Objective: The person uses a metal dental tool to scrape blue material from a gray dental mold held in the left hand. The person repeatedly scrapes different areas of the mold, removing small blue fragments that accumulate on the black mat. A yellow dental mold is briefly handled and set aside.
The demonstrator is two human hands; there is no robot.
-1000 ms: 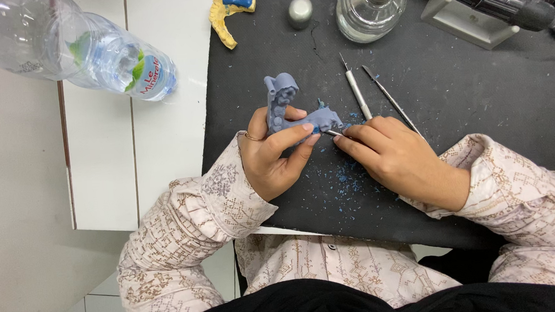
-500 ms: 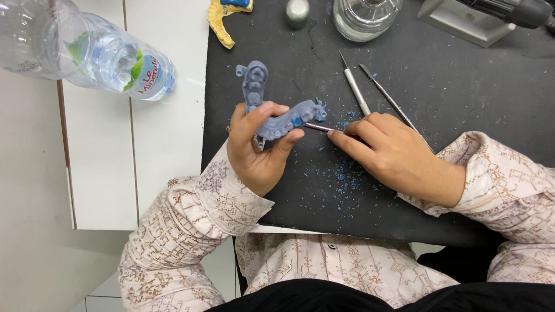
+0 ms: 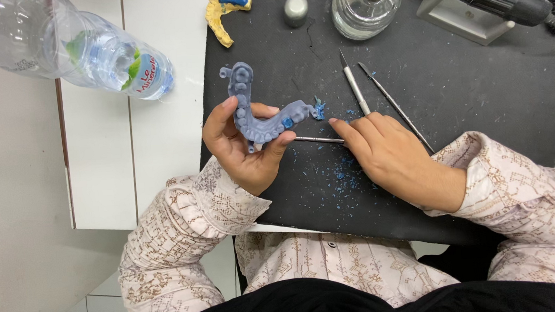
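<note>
Fingers of the left hand (image 3: 244, 148) are gripping a grey dental arch model (image 3: 263, 111) above the black mat (image 3: 455, 85), near its left edge. Right hand (image 3: 391, 154) is pinching a thin metal instrument (image 3: 319, 139), its tip touching the model. Clear plastic bottle (image 3: 75, 49) with a blue-and-white label is lying beyond the mat's left edge, partly cut off. Glass jar (image 3: 366, 3) is cropped at the far edge.

Dental model (image 3: 263, 114) in left hand (image 3: 245, 153), left of right hand (image 3: 385, 155), above the mat (image 3: 468, 90). Two tools (image 3: 377, 90) behind right hand; bottle (image 3: 81, 49) far left; jar (image 3: 366, 3) at back.
</note>
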